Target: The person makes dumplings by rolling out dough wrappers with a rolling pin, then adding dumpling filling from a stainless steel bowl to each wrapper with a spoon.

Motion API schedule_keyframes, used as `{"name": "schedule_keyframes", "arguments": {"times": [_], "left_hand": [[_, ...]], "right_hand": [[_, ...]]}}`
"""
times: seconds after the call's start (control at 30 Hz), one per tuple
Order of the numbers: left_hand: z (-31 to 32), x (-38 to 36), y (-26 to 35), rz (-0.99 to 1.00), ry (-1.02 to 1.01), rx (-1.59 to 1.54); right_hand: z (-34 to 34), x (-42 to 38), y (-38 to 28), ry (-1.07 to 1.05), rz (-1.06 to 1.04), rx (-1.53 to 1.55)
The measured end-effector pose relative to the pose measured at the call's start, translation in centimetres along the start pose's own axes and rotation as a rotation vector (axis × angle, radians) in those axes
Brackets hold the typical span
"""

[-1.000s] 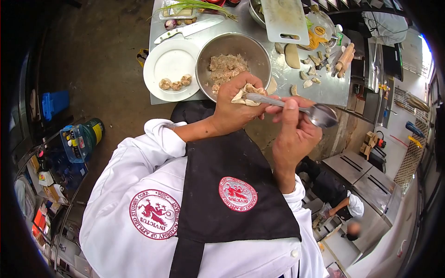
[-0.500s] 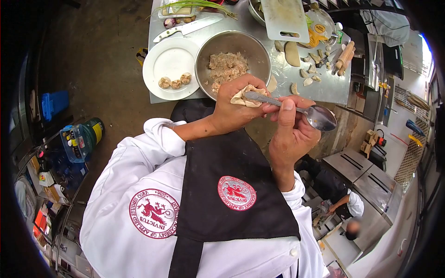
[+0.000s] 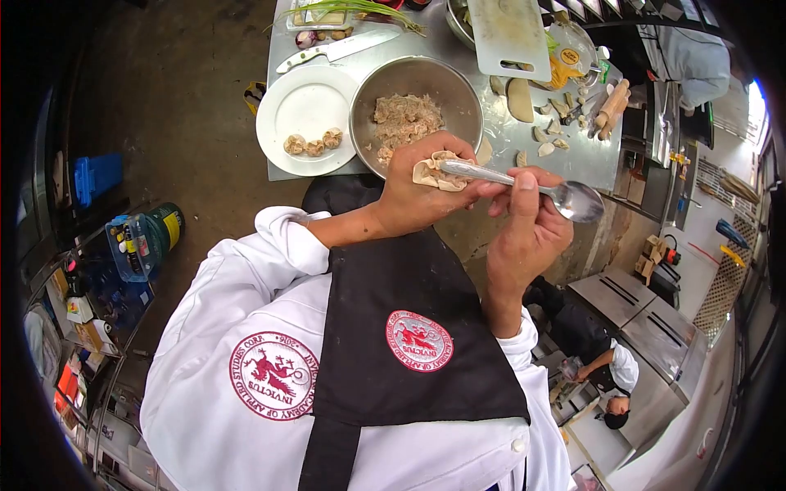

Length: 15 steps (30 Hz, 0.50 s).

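Note:
My left hand (image 3: 417, 184) is wrapped round a thin dough wrapper (image 3: 427, 173) with meat filling in its middle. A metal spoon (image 3: 578, 201) is pinched in my right hand (image 3: 530, 233); its bowl points right and its handle end presses on the filling. Just beyond my left hand stands a steel bowl (image 3: 468, 90) of minced filling (image 3: 405, 117). To its left, a white plate (image 3: 307, 100) carries three filled dumplings (image 3: 314, 148) near its front edge.
A knife (image 3: 336, 51), a white cutting board (image 3: 509, 41), dough scraps (image 3: 519, 100) and rolling pins (image 3: 612, 108) lie on the steel table (image 3: 594, 159). A co-worker (image 3: 602, 360) is at a counter at the lower right.
The table and its things have shifted slightly right in view. The spoon's bowl has moved a little right and up, with its handle still at the filling. Both hands keep their holds.

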<state>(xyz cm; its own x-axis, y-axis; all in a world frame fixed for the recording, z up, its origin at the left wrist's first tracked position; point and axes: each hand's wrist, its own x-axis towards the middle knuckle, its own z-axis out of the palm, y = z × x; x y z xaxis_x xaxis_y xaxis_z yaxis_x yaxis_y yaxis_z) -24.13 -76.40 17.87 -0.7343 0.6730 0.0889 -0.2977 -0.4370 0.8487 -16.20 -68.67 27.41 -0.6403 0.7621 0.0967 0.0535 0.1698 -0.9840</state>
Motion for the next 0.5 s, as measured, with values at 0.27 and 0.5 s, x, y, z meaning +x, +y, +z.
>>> {"name": "schedule_keyframes", "arguments": {"times": [0.27, 0.5], "left_hand": [[-0.3, -0.2, -1.0, -0.030, -0.006, -0.087], [-0.1, -0.1, -0.7, -0.010, 0.030, 0.046]], "right_hand": [[0.2, -0.4, -0.6, 0.016, -0.010, -0.103], [-0.8, -0.5, 0.4, 0.029, 0.004, 0.027]]}}
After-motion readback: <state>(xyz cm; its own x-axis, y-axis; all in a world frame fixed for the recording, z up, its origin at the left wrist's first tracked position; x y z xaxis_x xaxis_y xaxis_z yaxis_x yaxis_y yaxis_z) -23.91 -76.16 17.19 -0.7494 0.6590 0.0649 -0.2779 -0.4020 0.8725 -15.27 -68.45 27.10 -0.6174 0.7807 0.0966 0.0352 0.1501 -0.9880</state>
